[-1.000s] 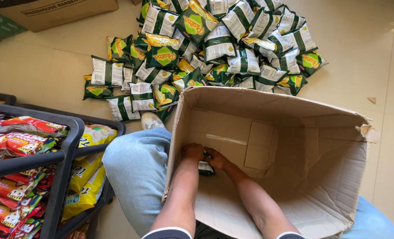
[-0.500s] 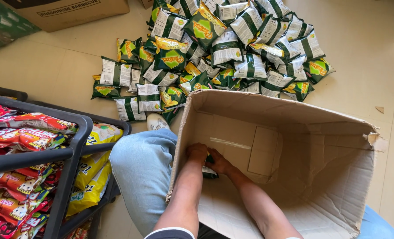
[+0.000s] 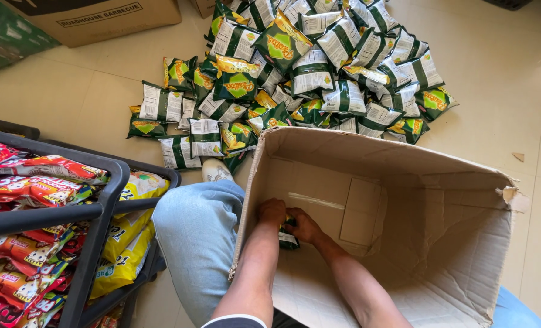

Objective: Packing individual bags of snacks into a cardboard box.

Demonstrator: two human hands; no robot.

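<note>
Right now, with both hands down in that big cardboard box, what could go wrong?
The left hand and right hand meet on a small green packet at the bottom of the cardboard box; squeezing could crush or burst it. The box rim is torn at the far right corner, so the tear might spread if the wall is pulled. The pile of green snack packets lies loose beside the shoe, easy to step on.
</note>
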